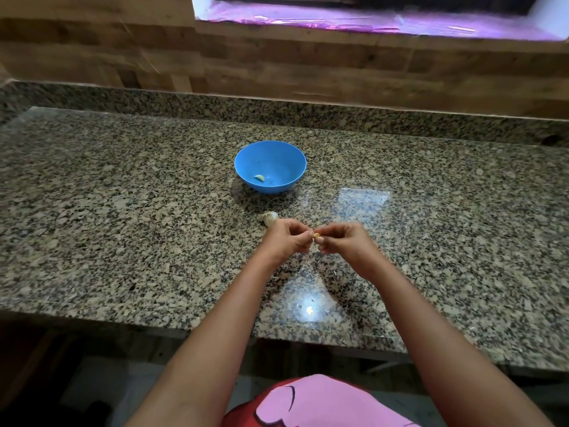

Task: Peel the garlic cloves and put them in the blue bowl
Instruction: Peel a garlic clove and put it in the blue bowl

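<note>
A blue bowl [278, 155] stands on the granite counter, with one peeled garlic clove [259, 178] lying inside it. In front of the bowl, my left hand [284, 240] and my right hand [343, 241] meet above the counter and pinch a small garlic clove [316, 235] between their fingertips. Most of this clove is hidden by my fingers. A garlic bulb [270, 217] with its white skin lies on the counter just behind my left hand.
The speckled granite counter [123, 211] stretches wide to both sides, with a raised granite back ledge and a wooden wall behind. Its front edge runs just below my forearms. A window opening [369, 20] is above.
</note>
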Action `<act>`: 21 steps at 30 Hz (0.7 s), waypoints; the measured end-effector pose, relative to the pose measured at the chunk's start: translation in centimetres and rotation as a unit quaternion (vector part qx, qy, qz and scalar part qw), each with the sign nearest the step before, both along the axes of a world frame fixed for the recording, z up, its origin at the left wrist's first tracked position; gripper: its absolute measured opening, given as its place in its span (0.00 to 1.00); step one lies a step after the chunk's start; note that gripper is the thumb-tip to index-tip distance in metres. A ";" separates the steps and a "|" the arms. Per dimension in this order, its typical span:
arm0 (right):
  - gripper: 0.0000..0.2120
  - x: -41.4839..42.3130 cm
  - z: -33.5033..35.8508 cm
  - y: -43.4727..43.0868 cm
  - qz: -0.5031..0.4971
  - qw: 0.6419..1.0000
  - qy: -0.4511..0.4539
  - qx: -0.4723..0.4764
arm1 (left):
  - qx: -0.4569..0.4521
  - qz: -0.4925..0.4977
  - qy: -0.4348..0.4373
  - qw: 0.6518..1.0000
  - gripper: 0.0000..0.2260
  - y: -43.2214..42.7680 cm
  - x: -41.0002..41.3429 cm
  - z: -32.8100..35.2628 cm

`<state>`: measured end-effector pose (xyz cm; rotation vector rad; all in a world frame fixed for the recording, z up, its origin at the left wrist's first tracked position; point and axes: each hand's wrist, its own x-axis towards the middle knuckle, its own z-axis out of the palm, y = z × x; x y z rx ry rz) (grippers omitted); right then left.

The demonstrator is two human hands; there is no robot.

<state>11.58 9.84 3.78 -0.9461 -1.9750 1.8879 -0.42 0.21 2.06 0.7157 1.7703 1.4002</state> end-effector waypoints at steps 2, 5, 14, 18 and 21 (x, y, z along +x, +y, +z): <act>0.07 0.1 -0.2 0.0 -0.026 0.997 0.027 -0.064 | 0.005 0.020 -0.002 1.000 0.02 0.0 0.1 -0.1; 0.09 0.2 -0.2 0.3 -0.071 0.985 0.055 -0.148 | 0.031 0.026 0.024 0.999 0.04 -0.3 0.5 -0.2; 0.07 0.1 0.7 0.2 -0.091 0.948 0.061 -0.298 | 0.050 0.015 0.190 0.980 0.03 -0.6 0.7 0.0; 0.07 0.0 0.9 0.1 -0.105 0.950 0.048 -0.289 | 0.066 0.019 0.226 0.972 0.03 -0.8 0.9 0.0; 0.05 -0.1 1.0 0.0 -0.109 0.955 0.041 -0.272 | 0.077 0.019 0.229 0.970 0.03 -0.7 0.9 -0.2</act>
